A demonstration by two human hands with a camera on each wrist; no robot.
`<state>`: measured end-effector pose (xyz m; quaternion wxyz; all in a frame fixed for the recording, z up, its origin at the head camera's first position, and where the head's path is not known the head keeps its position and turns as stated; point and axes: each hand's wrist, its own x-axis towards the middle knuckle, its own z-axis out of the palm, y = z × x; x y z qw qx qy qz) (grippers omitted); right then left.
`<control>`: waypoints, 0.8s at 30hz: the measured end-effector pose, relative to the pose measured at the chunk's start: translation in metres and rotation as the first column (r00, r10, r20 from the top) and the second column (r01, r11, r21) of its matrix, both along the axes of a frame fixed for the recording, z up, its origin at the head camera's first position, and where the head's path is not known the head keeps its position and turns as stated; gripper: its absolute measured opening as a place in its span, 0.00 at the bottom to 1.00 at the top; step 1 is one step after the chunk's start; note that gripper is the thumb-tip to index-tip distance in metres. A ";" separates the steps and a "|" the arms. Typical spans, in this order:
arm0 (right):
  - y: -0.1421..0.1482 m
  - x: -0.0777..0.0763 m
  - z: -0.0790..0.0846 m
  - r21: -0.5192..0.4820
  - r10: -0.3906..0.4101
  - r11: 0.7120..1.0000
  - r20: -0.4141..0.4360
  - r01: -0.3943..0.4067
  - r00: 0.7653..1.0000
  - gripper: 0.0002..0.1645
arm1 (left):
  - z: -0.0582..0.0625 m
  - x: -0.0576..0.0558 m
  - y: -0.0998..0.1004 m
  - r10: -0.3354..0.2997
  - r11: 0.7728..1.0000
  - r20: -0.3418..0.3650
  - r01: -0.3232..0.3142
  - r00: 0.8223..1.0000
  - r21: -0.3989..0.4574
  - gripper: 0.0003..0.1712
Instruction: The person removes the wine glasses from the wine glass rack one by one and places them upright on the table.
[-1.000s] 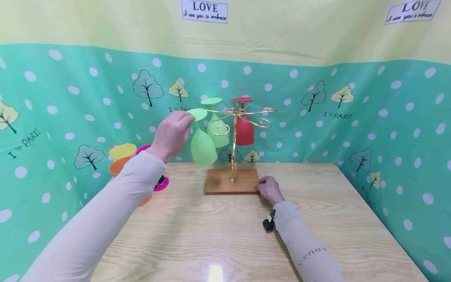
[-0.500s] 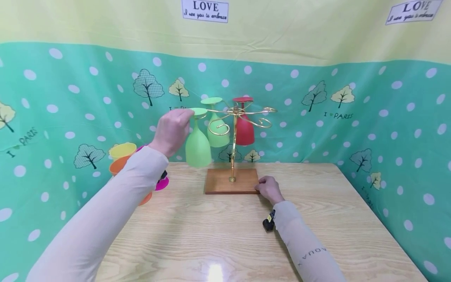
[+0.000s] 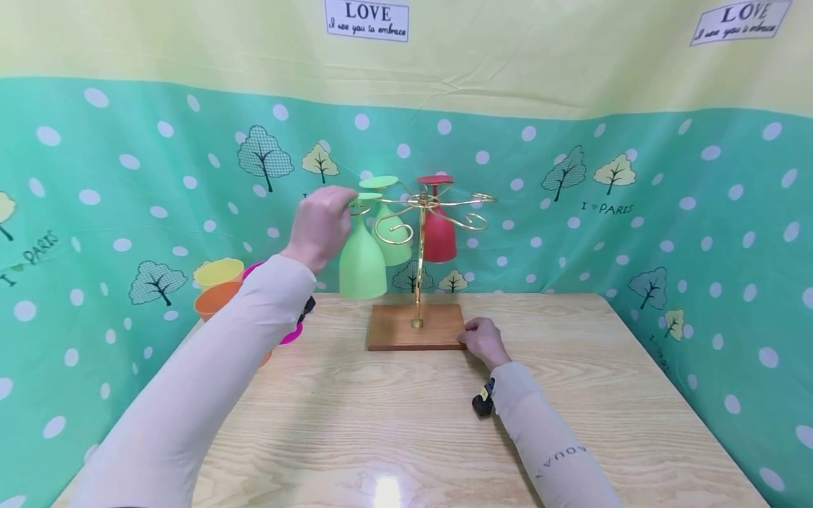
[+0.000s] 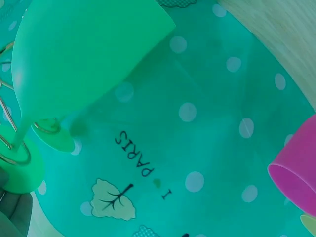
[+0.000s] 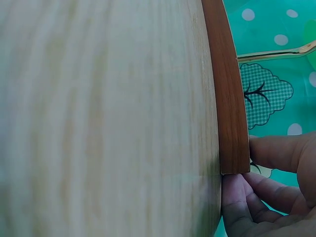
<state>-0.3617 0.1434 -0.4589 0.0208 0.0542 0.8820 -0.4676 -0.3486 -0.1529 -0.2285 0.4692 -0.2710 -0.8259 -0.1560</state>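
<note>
My left hand [image 3: 320,222] pinches the foot of a light green plastic goblet [image 3: 363,267], which hangs upside down at the left of a gold wire rack [image 3: 420,261]. In the left wrist view, a curled wire hook [image 4: 17,162] lies around the goblet's stem, under the foot. Behind it, a second green goblet [image 3: 395,243] hangs inverted from the rack, and a red goblet [image 3: 439,233] hangs further right. On the table, my right hand [image 3: 485,341] grips the right front corner of the rack's wooden base [image 3: 394,331], with thumb above and fingertips against the edge.
Partly hidden behind my left forearm, a yellow cup [image 3: 219,271], an orange cup [image 3: 214,300] and a magenta cup [image 4: 298,168] stand at the table's left. The rack's right-hand hooks [image 3: 473,221] hold no goblets. A patterned curtain [image 3: 546,162] encloses the table [image 3: 356,423].
The goblet in my left hand has gone from tilted to nearly vertical, with its stem now in the hook. My left hand has shifted right and slightly up. My right hand stays put.
</note>
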 end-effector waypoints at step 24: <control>0.000 -0.001 0.000 0.002 -0.002 1.000 0.012 0.002 1.000 0.22 | 0.000 0.026 0.012 -0.114 0.992 -0.043 0.111 0.993 -0.061 0.13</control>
